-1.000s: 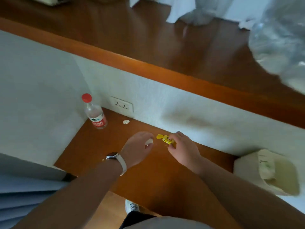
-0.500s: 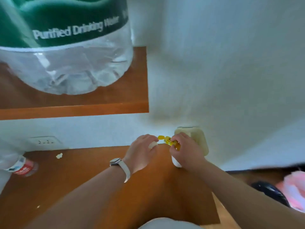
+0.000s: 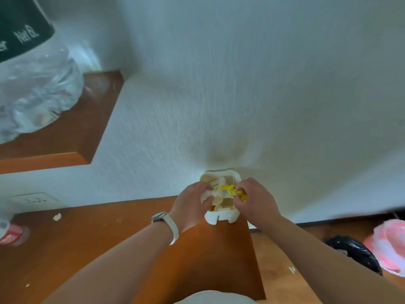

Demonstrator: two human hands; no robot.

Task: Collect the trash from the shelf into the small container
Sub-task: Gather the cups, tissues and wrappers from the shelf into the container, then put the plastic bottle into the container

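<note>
A small white container (image 3: 221,217) stands at the far right end of the brown shelf (image 3: 109,235), against the wall, with several pale scraps inside. Both hands hover over its opening. My right hand (image 3: 255,199) pinches a yellow wrapper (image 3: 230,189) just above the container. My left hand (image 3: 192,205), with a white watch on the wrist, is curled around a small white scrap (image 3: 208,197) at the container's left rim. A white crumpled bit of trash (image 3: 57,216) lies on the shelf far to the left.
A large clear water jug (image 3: 32,84) sits on an upper wooden shelf at top left. A small red-labelled bottle (image 3: 12,234) lies at the left edge, below a wall socket (image 3: 32,200). A black bag (image 3: 355,253) and pink bag (image 3: 390,244) lie on the floor at right.
Both hands carried the yellow wrapper and white scrap rightward along the shelf and now hover over the small container. The view swung right with them.
</note>
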